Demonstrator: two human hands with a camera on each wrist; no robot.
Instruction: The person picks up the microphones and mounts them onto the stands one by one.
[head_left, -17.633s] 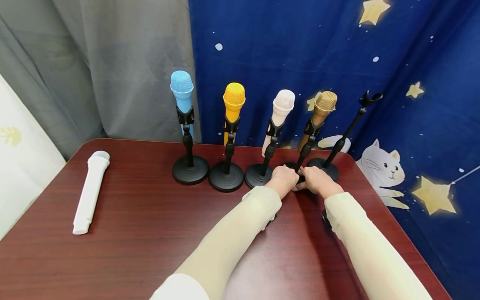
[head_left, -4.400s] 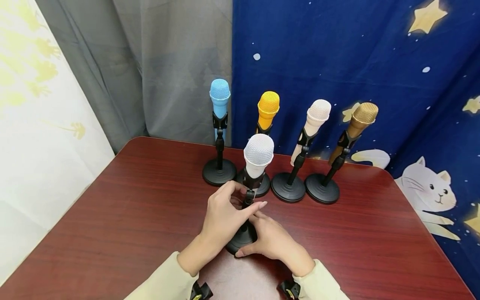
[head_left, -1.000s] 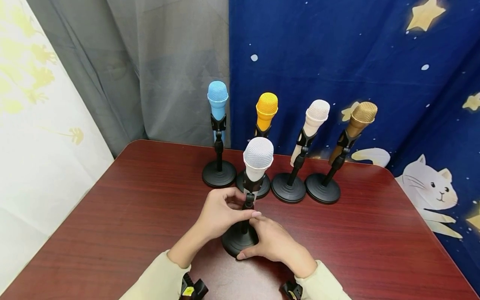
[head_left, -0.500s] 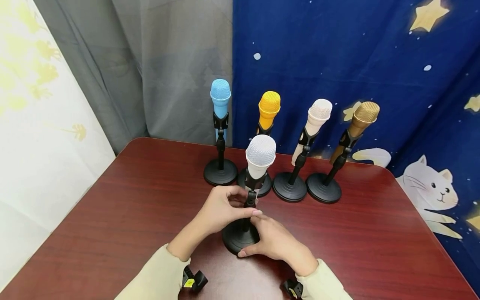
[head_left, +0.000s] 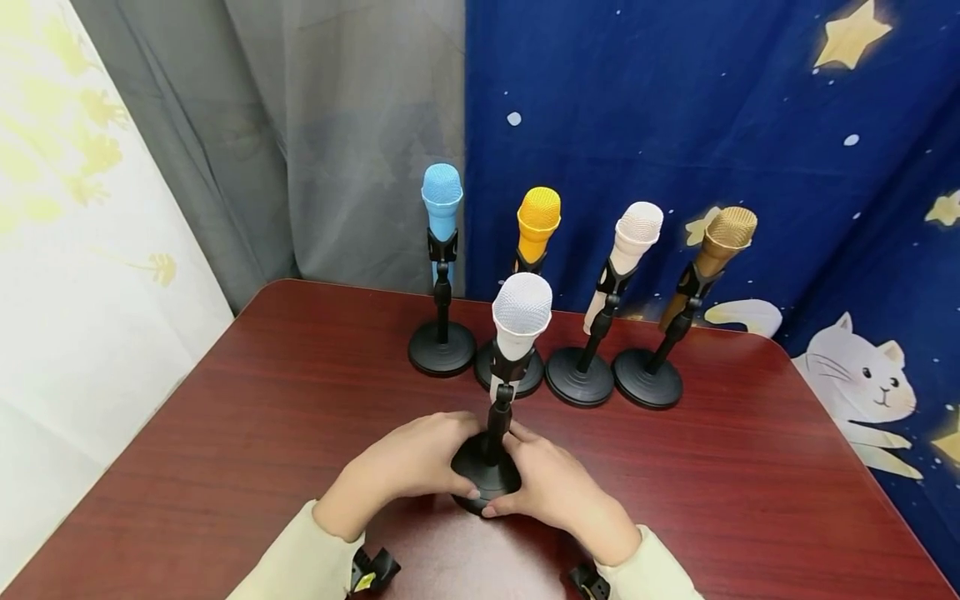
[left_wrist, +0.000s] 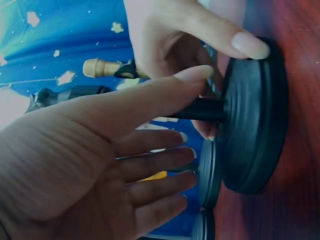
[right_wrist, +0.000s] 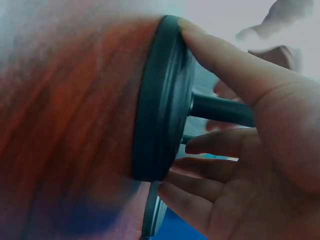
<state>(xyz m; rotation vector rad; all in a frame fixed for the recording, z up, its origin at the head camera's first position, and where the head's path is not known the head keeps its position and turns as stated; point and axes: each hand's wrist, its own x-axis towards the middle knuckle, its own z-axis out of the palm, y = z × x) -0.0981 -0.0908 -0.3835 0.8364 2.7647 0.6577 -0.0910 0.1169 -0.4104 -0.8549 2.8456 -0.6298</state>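
Note:
A white microphone [head_left: 522, 315] sits tilted in the clip of a black desk stand, whose round base [head_left: 486, 477] rests on the table in front of me. My right hand [head_left: 558, 483] grips that base, thumb on its near edge and fingers round its far side; the right wrist view shows the thumb on the base rim [right_wrist: 165, 100]. On the other side is my left hand [head_left: 412, 460], low beside the post and base. In the left wrist view this hand [left_wrist: 115, 150] has its fingers extended and apart from the base [left_wrist: 255, 125].
Behind stand a blue microphone [head_left: 442, 196], a yellow microphone [head_left: 537, 221], a pale pink microphone [head_left: 636, 233] and a brown-gold microphone [head_left: 723, 237], each on a black stand. The white one partly hides the yellow one's stand. Curtains [head_left: 660, 100] hang behind the reddish-brown table [head_left: 300, 400].
Over the last half second my left hand has dropped from the post to beside the base. Earlier, the white microphone lay at the left and its stand was at the row's right end.

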